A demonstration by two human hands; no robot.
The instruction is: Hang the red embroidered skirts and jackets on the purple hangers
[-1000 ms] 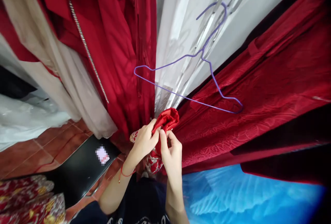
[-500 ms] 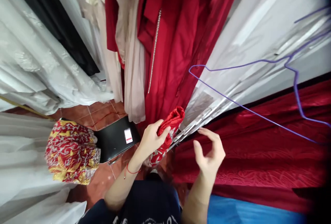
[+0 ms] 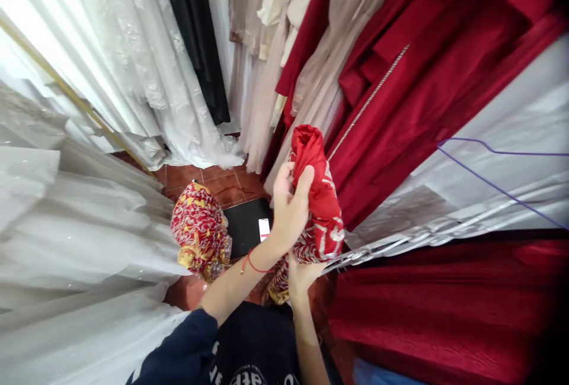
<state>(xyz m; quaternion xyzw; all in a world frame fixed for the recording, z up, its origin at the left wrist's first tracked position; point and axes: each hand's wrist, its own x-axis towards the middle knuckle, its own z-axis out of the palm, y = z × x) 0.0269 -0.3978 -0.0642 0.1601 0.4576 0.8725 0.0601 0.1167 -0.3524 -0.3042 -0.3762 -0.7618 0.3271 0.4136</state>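
My left hand (image 3: 288, 207) grips the upper part of a folded red satin garment (image 3: 317, 195) with silver and gold embroidery near its lower edge. My right hand (image 3: 302, 275) is under the bundle and supports it from below, mostly hidden by the cloth. The bundle is held upright in front of a rack of hanging red gowns (image 3: 400, 89). A thin purple wire hanger (image 3: 493, 177) hangs at the right, apart from both hands.
White lace dresses (image 3: 102, 77) fill the left side, beige gowns (image 3: 284, 47) and a black one (image 3: 195, 35) hang at the back. A red-and-gold patterned bundle (image 3: 200, 231) lies beside a black stool (image 3: 246, 225) on the red tile floor. Red cloth (image 3: 435, 308) spreads lower right.
The view swung left. My left hand lifted the red garment higher, and my right hand, open beside it half a second ago, moved under the bundle.
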